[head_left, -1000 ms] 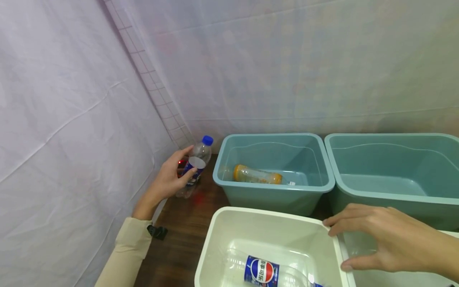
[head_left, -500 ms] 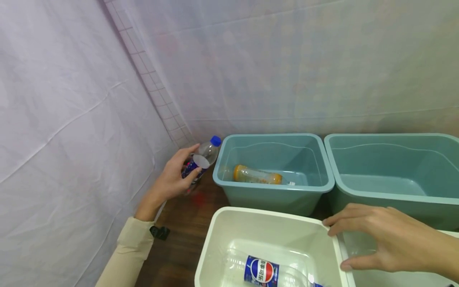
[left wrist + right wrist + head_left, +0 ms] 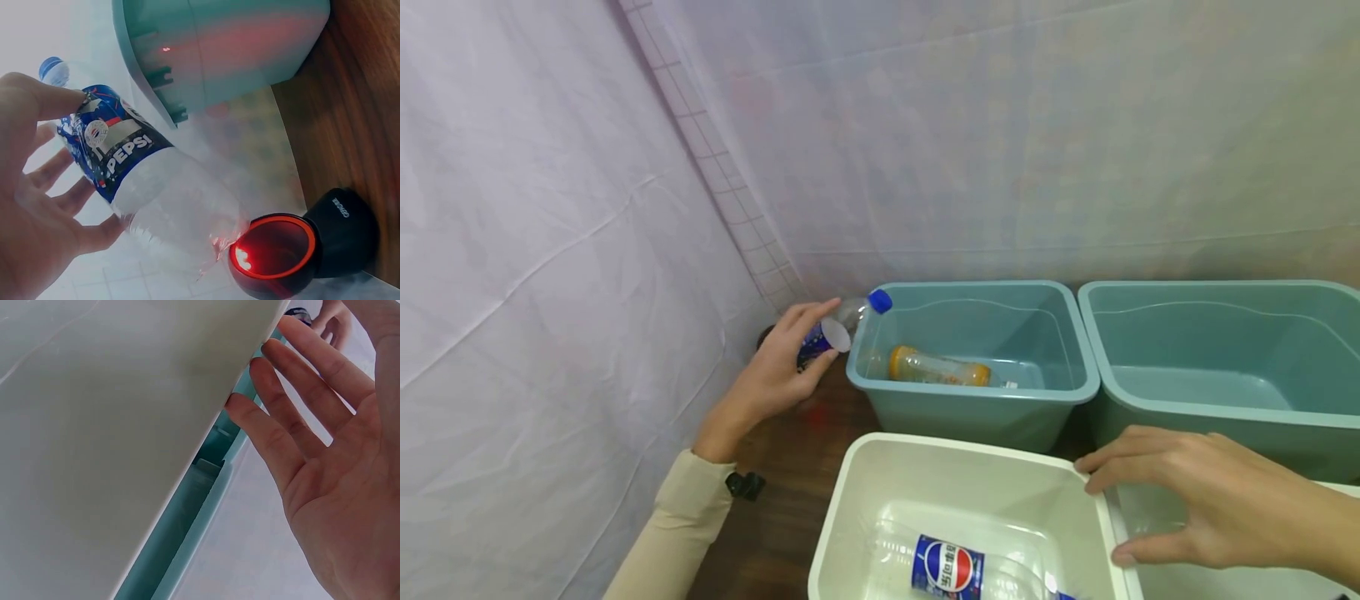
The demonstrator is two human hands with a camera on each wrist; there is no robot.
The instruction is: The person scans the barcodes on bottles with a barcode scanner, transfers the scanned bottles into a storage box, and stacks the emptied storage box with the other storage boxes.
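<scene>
Tilted farther, Pepsi bottle (image 3: 838, 327) meets teal bin (image 3: 925, 400).

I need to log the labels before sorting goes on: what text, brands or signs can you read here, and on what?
"PEPSI": white letters on the blue label of the clear bottle held in the left hand.
Pepsi globe logo with white characters, too blurred to read: label of the bottle in the white bin.
Small white print on the black scanner base: too small to read.
Orange bottle: nothing legible.
</scene>
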